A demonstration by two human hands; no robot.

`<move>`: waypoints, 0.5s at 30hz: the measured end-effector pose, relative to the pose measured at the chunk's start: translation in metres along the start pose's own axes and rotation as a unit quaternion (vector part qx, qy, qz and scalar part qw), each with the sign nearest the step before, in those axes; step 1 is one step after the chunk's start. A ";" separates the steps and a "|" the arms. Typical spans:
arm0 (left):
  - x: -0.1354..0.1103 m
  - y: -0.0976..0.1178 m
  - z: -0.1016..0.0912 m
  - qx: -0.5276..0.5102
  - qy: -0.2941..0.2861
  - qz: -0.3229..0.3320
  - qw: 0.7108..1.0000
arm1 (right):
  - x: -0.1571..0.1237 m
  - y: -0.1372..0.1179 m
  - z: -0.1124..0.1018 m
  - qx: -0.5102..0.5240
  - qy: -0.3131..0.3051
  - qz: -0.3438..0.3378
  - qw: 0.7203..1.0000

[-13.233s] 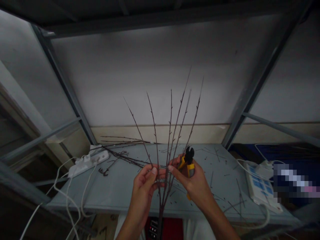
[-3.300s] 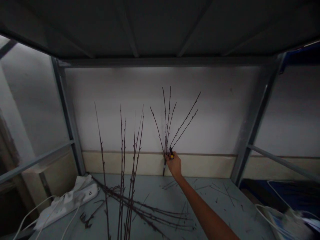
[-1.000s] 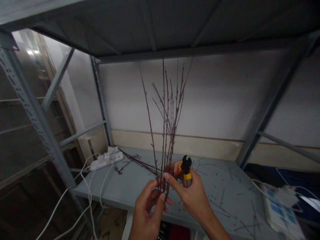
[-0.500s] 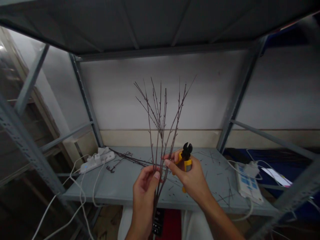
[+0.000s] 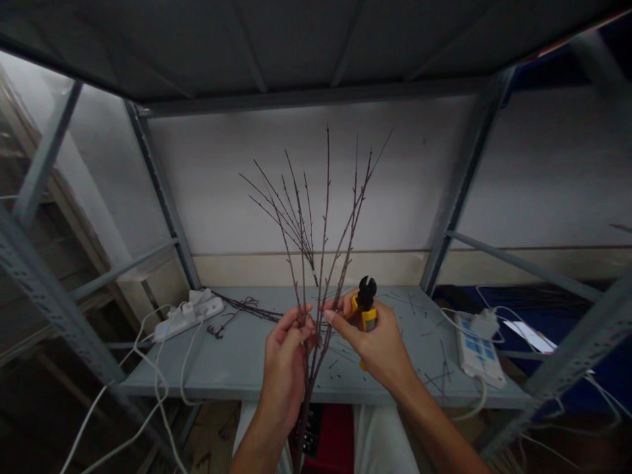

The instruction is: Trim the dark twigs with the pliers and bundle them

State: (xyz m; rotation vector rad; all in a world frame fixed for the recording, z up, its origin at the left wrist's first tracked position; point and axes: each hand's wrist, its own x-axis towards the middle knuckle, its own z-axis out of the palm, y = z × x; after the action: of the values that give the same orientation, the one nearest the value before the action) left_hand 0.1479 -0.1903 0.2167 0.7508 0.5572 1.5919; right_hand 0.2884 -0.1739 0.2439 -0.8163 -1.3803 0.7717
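A bundle of thin dark branches (image 5: pixel 307 395) stands upright in front of me, its bare tips spreading against the wall. My left hand (image 5: pixel 286 368) is closed around the stems low down, thumb and fingertips pinching at the left ones. In my right hand (image 5: pixel 385 342) lies a pair of cutting pliers (image 5: pixel 367 299) with a black head and yellow handles, jaws pointing up. The thumb and fingertips of that hand also touch the right-hand stems. A fan of finer twigs (image 5: pixel 301 237) leans left; I cannot tell how its lower end is joined.
The grey shelf (image 5: pixel 222 368) carries twig scraps and a pile of branches (image 5: pixel 251 308) at the back left. White power strips with cables lie at the left (image 5: pixel 190 316) and right (image 5: pixel 478 349). Metal posts and a low upper shelf (image 5: pixel 296 46) frame the space.
The fan of finer twigs has swung left, away from the middle stem. My left hand has moved slightly up with its fingers shifted on the stems. The right hand keeps the pliers.
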 end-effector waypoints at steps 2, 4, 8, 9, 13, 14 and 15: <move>0.002 0.001 0.000 -0.008 -0.016 -0.008 1.000 | -0.001 0.000 -0.001 -0.003 0.002 0.004 1.000; 0.004 0.000 0.001 -0.005 -0.038 -0.007 0.999 | -0.002 0.001 -0.002 -0.015 0.004 0.009 1.000; 0.010 -0.003 0.001 0.070 -0.066 0.014 0.995 | -0.004 0.003 -0.006 -0.049 0.010 0.014 0.999; 0.012 -0.004 0.001 0.090 -0.065 0.024 0.994 | -0.003 0.004 -0.007 -0.053 0.012 0.013 0.998; 0.018 -0.009 0.002 0.115 -0.058 0.045 0.991 | -0.002 0.007 -0.011 -0.044 0.017 0.019 0.999; 0.018 -0.010 0.002 0.116 -0.055 0.046 0.991 | -0.001 0.007 -0.013 -0.038 0.016 0.021 0.999; 0.018 -0.011 0.003 0.117 -0.050 0.048 0.991 | -0.001 0.008 -0.014 -0.033 0.014 0.021 0.999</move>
State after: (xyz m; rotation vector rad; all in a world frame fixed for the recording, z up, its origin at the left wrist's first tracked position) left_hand 0.1563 -0.1708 0.2135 1.0415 0.6493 1.5839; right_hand 0.3022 -0.1712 0.2365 -0.9069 -1.3739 0.7469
